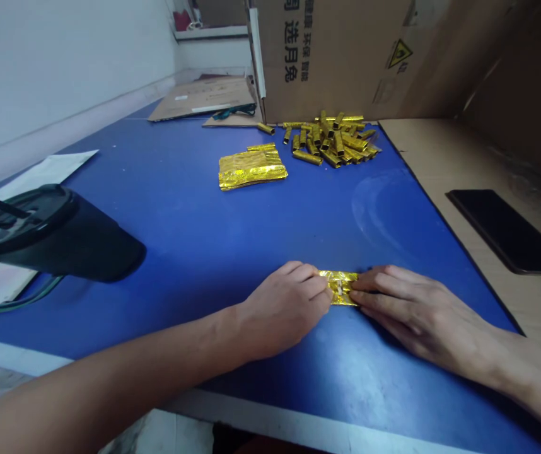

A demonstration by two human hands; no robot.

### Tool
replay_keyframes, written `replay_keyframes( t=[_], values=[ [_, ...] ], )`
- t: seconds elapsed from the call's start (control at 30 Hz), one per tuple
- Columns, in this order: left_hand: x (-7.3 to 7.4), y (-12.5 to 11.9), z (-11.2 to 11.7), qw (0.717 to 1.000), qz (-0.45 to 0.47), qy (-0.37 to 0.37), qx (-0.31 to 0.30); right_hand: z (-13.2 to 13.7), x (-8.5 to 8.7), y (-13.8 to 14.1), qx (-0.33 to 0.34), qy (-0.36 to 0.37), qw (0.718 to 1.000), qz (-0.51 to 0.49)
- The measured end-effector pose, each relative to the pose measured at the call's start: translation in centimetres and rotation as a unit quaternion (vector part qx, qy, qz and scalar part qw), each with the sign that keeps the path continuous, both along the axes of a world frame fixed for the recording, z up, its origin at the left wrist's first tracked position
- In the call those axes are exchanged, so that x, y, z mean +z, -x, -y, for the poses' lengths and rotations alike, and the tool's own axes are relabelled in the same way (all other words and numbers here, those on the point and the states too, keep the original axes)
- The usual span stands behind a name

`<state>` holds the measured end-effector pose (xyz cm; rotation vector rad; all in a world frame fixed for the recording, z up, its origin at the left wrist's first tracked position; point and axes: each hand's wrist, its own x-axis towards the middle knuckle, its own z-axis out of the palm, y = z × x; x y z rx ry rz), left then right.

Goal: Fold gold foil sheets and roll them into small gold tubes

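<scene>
The foil point(345, 289) lies on the blue table point(195, 217), near its front edge, between the 2 hands; the left hand point(292, 306) is clamped on its left end, fingers bent down over it; the right hand point(407, 306) is clamped on its right end, fingertips close together; the hands stand apart, with only the middle of the foil bare between them; creases run along it from side to side, and a small pale patch shows near its centre; the thumbs are largely hidden, so I cannot tell how they sit against it.

Beyond the hands, well apart from them, lies a stack point(254, 173) of gold sheets; further back and to the right is a pile point(337, 144) of gold tubes, several with open ends facing forward, just in front of a box point(341, 69) with dark lettering and 1 yellow triangle point(400, 54); 1 tube point(265, 128) lies just left of the pile; at the far left is a dark cup point(95, 239) with a straw point(0, 202), a pale sheet point(55, 170) behind it; flat cardboard point(204, 98) lies at the back; on the right, a phone point(511, 230) rests on a tan surface point(422, 157).
</scene>
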<state>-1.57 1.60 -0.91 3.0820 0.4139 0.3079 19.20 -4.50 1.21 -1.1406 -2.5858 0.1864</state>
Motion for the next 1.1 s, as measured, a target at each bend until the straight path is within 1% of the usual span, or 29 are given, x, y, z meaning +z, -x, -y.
replay_keyframes(
  t=[0.17,0.23,0.3,0.33,0.4,0.47,0.53,0.6,0.67,0.9,1.0,1.1],
  values=[
    [0.0,0.0,0.3,0.999,0.023,-0.036,0.006,0.2,0.4,0.2,-0.014,0.009,1.000,0.021],
    [0.1,0.1,0.4,0.999,0.019,-0.047,0.003,0.1,0.4,0.2,-0.019,0.021,1.000,0.006],
    [0.1,0.1,0.5,0.998,0.008,-0.058,-0.005,0.0,0.1,0.1,-0.026,0.032,0.998,-0.037],
    [0.2,0.0,0.6,0.998,0.003,-0.064,-0.009,-0.2,-0.1,0.1,-0.040,0.030,0.997,-0.064],
    [0.2,0.0,0.6,0.997,-0.001,-0.074,-0.012,-0.5,-0.6,0.1,-0.094,0.011,0.991,-0.098],
    [0.3,0.0,0.7,0.997,0.000,-0.078,-0.014,-0.8,-1.1,0.2,-0.162,-0.015,0.984,-0.075],
    [0.2,-0.1,0.6,0.997,0.002,-0.076,-0.016,-1.0,-1.5,0.4,-0.196,-0.031,0.980,-0.027],
    [0.2,-0.1,0.6,0.997,0.003,-0.070,-0.015,-1.0,-1.7,0.5,-0.200,-0.038,0.979,0.001],
    [0.1,-0.1,0.6,0.998,0.007,-0.066,-0.012,-1.0,-1.6,0.6,-0.197,-0.035,0.980,0.005],
    [0.1,-0.1,0.6,0.996,0.047,-0.074,-0.018,-0.8,-0.9,1.0,-0.214,0.021,0.976,-0.031],
    [0.0,0.0,0.7,0.995,0.064,-0.070,-0.012,-0.7,-1.0,1.1,-0.196,0.030,0.979,-0.045],
    [-0.3,0.0,0.7,0.995,0.074,-0.065,-0.016,-0.5,-1.0,1.0,-0.161,0.013,0.986,-0.038]
  ],
)
